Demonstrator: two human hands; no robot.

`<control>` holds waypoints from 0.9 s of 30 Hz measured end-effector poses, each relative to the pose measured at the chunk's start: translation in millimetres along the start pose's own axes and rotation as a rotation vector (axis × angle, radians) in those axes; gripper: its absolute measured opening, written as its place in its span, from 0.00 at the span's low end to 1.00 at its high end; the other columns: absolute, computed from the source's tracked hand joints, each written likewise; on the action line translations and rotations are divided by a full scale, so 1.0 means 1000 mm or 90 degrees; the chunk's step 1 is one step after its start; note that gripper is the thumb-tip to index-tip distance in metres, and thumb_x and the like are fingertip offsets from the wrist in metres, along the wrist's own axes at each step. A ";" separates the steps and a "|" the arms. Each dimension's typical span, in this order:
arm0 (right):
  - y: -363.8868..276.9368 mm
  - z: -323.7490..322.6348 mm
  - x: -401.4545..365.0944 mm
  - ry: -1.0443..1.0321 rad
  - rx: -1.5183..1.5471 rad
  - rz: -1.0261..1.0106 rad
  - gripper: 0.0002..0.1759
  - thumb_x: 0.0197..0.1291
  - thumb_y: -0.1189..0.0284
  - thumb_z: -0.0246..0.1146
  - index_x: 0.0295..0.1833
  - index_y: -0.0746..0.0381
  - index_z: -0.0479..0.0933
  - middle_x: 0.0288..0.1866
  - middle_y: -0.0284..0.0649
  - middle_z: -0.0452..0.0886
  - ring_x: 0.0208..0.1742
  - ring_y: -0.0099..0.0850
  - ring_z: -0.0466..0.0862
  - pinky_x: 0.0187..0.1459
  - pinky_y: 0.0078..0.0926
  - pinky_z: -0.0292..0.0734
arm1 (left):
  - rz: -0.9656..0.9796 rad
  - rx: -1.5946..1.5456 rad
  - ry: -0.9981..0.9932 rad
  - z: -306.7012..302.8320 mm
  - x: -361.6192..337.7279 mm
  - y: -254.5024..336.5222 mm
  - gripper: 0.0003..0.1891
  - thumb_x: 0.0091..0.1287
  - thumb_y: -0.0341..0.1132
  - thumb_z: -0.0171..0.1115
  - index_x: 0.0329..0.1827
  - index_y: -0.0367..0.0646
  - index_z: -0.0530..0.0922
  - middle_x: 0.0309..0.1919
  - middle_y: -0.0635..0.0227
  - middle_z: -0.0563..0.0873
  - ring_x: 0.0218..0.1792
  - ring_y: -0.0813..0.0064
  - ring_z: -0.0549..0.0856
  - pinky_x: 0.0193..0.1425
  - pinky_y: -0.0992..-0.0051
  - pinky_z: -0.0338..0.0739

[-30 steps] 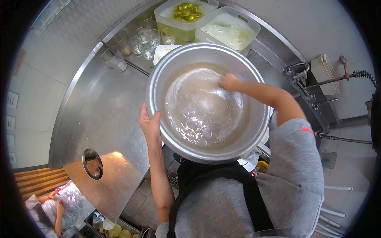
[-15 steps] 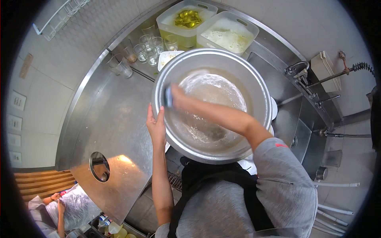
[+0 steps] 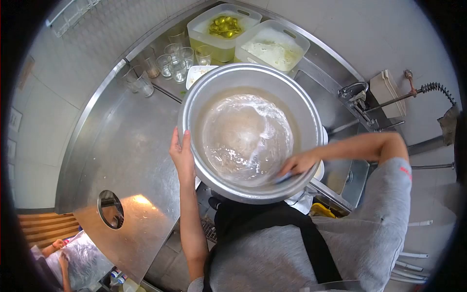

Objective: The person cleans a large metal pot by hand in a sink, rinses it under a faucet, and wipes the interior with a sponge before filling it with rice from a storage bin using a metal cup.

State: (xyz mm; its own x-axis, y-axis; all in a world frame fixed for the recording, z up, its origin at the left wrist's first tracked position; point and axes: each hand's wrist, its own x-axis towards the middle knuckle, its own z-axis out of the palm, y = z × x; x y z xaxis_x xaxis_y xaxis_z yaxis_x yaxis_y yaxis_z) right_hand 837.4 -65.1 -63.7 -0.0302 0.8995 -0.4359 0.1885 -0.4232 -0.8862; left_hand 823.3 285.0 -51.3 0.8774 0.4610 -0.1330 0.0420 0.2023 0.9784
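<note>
A large steel bowl with soapy water in it fills the middle of the view. My left hand grips its left rim from outside, fingers up along the wall. My right hand is inside the bowl at its lower right wall, pressing a small blue-edged scrubbing pad against the metal. Foam streaks run across the wet bottom of the bowl.
A steel counter with a round hole lies to the left. Several glasses and two plastic tubs stand behind the bowl. A sink and faucet are at the right. Another person is at lower left.
My right hand with the pad swept from the bowl's upper right to its left wall, then down to the lower right. My left hand kept its hold on the rim.
</note>
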 end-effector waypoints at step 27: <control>0.046 -0.119 0.005 -0.058 -0.930 0.463 0.13 0.47 0.68 0.59 0.42 0.51 0.77 0.47 0.28 0.77 0.56 0.32 0.70 0.52 0.47 0.60 | -0.022 -0.065 -0.012 0.007 -0.001 0.011 0.24 0.61 0.29 0.55 0.58 0.26 0.61 0.47 0.57 0.77 0.45 0.77 0.77 0.50 0.79 0.69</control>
State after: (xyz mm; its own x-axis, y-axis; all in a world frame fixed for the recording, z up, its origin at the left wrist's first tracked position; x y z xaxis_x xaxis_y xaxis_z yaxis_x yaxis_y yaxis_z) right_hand 963.0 -66.9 -87.9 0.4298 0.5368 -0.7260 0.9023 -0.2261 0.3670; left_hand 826.4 280.6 -39.4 0.8853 0.4357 -0.1624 0.0241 0.3057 0.9518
